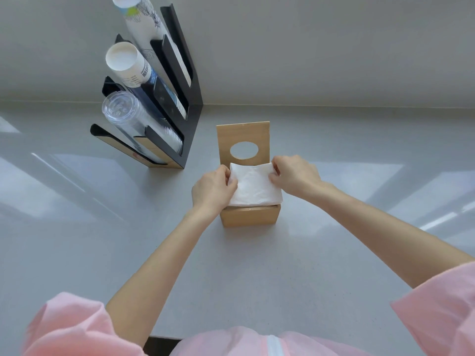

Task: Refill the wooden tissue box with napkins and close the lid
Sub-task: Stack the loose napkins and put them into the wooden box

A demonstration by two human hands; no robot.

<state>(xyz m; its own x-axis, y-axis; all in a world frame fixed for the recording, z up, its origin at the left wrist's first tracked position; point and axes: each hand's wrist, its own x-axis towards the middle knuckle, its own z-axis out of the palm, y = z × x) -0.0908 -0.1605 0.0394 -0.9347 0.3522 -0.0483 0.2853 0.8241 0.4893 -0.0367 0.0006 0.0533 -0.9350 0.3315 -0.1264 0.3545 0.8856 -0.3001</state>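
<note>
A small wooden tissue box stands on the grey counter, just past mid-table. Its lid, with an oval hole, is swung up and stands upright at the back. A stack of white napkins rests over the box's open top, covering it. My left hand grips the stack's left edge, and my right hand pinches its far right corner. The inside of the box is hidden by the napkins.
A black cup dispenser rack stands at the back left, holding slanted stacks of paper cups and clear plastic cups. A pale wall runs behind the grey counter.
</note>
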